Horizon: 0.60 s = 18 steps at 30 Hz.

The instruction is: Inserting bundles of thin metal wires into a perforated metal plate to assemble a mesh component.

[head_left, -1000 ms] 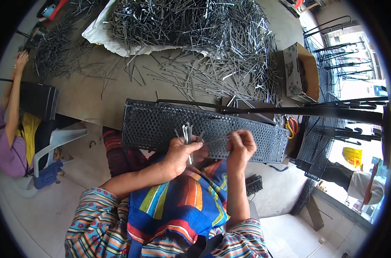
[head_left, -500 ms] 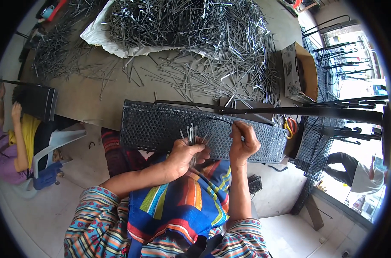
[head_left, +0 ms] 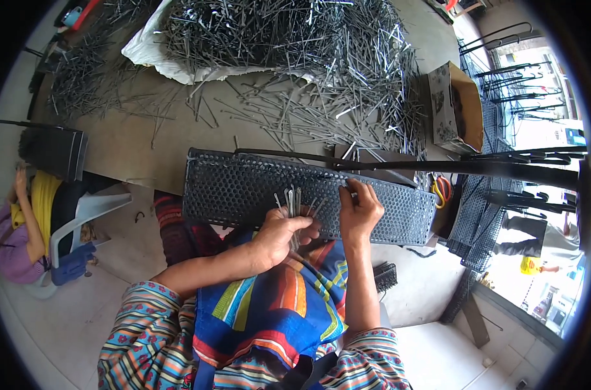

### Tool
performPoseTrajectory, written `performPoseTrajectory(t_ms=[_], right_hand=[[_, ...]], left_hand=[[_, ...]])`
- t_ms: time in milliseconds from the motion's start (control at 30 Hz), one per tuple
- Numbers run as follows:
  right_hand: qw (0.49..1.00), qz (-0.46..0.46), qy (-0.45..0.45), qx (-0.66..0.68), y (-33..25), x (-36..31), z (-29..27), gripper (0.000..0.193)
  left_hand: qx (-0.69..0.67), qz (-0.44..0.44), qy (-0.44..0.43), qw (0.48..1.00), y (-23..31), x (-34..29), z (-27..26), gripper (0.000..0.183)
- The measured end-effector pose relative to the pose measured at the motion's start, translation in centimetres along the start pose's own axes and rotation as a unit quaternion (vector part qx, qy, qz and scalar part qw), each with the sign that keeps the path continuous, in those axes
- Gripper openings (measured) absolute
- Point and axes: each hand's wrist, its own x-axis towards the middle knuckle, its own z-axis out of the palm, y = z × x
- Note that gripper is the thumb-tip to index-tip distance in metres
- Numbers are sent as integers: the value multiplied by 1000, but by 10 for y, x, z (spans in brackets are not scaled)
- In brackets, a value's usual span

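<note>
My left hand (head_left: pixel 281 239) is closed around a small bundle of thin metal pins (head_left: pixel 291 200), whose ends fan upward past my thumb. Across my lap, against the table edge, lies a long black perforated panel (head_left: pixel 243 195); the bundle sits in front of its near side. My right hand (head_left: pixel 361 211) is over the right half of this panel, thumb and forefinger pinched near its upper edge. Whatever lies in that pinch is too small to make out. A black rod (head_left: pixel 289 155) runs along the panel's far edge.
A heap of similar pins (head_left: pixel 282 39) covers the table (head_left: pixel 126 140), partly on a white sack (head_left: pixel 146 49). An open cardboard box (head_left: pixel 441 107) and yellow-handled scissors (head_left: pixel 443 192) are at right. A long black bar (head_left: pixel 503 168) juts in there. Another person (head_left: pixel 32 227) sits at left.
My right hand has shifted slightly left along the panel's upper edge. My left hand keeps its pins in nearly the same spot. The seated person's hand at left has lowered.
</note>
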Motion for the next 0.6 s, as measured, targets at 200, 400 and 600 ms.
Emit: performPoseTrajectory(t_ms=[200, 400, 600], right_hand=[[892, 212, -214, 337, -2, -13, -10, 10], [836, 286, -208, 420, -4, -19, -18, 8], [783, 316, -203, 496, -7, -31, -21, 5]], left_hand=[[-23, -15, -58, 998, 1, 3, 3, 12], [-14, -12, -119, 993, -6, 5, 1, 14], [36, -24, -82, 996, -7, -5, -3, 17]])
